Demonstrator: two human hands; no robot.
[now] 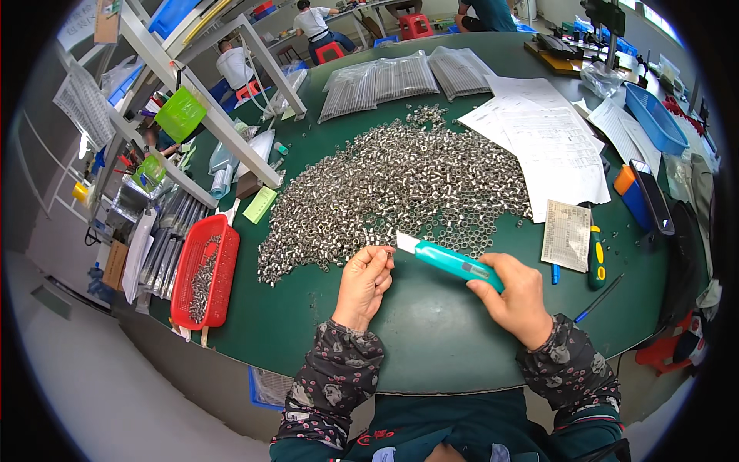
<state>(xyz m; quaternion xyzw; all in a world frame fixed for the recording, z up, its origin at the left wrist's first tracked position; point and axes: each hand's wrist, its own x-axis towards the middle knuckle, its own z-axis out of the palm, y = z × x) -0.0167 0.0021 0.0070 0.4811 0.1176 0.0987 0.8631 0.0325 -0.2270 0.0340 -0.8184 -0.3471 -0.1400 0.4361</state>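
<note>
- From my end, I see the right hand (517,299), right of centre in the frame, wrapped around a green utility knife (456,266), blade out toward the middle.
- The left hand (362,286), at the frame's centre, pinches what looks like a small metal piece (390,253), mostly hidden by the fingertips.
- My chief worry is a cut: the blade's tip sits just beside those bare fingertips, so a slip or a push too hard could nick them.
- A loose pinch could also let the piece drop into the heap of metal rings (400,181) across the centre, where I judge I'd lose it among its likes.
- Lower left, a red basket (229,269) holds loose metal parts (203,286); a knock could spill them, as it stands by the table's edge.
- Upper centre, clear bags (406,79) hold slim rods in rows.
- Upper right is a blue basket (654,122); I can't tell what it holds.
</note>
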